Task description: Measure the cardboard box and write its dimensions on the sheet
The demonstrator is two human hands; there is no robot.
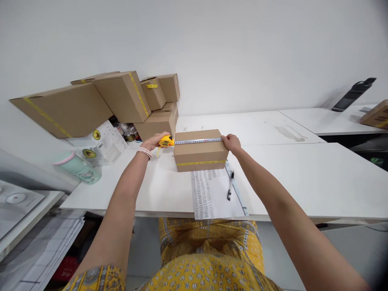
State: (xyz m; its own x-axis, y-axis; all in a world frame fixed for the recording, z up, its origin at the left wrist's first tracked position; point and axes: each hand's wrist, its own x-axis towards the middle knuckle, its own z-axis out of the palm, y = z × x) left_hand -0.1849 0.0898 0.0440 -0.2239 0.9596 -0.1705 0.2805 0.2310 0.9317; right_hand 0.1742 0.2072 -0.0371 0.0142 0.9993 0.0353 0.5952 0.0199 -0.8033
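Note:
A brown cardboard box (200, 150) lies on the white table in front of me, with a yellow marked strip along its near side. My left hand (154, 141) is closed around a yellow tape measure (166, 140) at the box's left end. The pulled-out blade (197, 141) runs across the top of the box from left to right. At the right end, my right hand (231, 143) pinches the blade's tip against the box edge. Printed sheets (209, 198) lie partly under the box's near side, with a pen (230, 186) on them.
Several cardboard boxes (121, 97) are stacked at the back left against the wall. Below them are white cartons with avocado pictures (104, 147) and a mint-green tumbler (80, 167). A dark bottle (353, 95) and another carton (376, 115) stand far right.

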